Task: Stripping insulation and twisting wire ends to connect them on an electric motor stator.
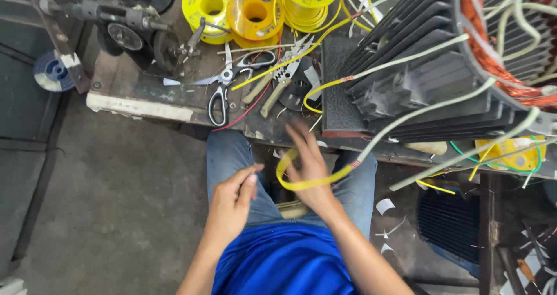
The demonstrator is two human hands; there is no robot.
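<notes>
Sitting at the table (145, 100), looking down over my lap.

Right hand (310, 167): blurred, palm open, fingers (301, 137) spread wide and pointing up toward the table edge. A yellow sleeving loop (301, 183) curves around the base of that hand, running under the palm and up on the thumb side. Can't tell whether any finger actually pinches it; it looks draped around the hand, touching it.

Loop's right end meets a pale lead wire (418, 115) just beside my right wrist side, at a small reddish joint. That lead climbs up and right to the motor stator (429, 68), which sits on the table at right: dark ribbed housing, copper windings visible at the top right corner, several more pale leads fanning out of it.

Left hand (232, 199): over my left thigh, fingers narrow, thumb and forefinger tips pressed together. Too small to tell if anything is between them. It's near the loop's left end but apart from it.

On the table ahead: three yellow spools (252, 10) at the back, scissors (223, 92) with black handles near the front edge, pliers (284, 77) just right of them, a thin red wire (246, 112) trailing toward the edge. Dark metal vise-type fixture (122, 25) at the left rear.

Below: concrete floor (116, 202), paper scraps right of my knee.
</notes>
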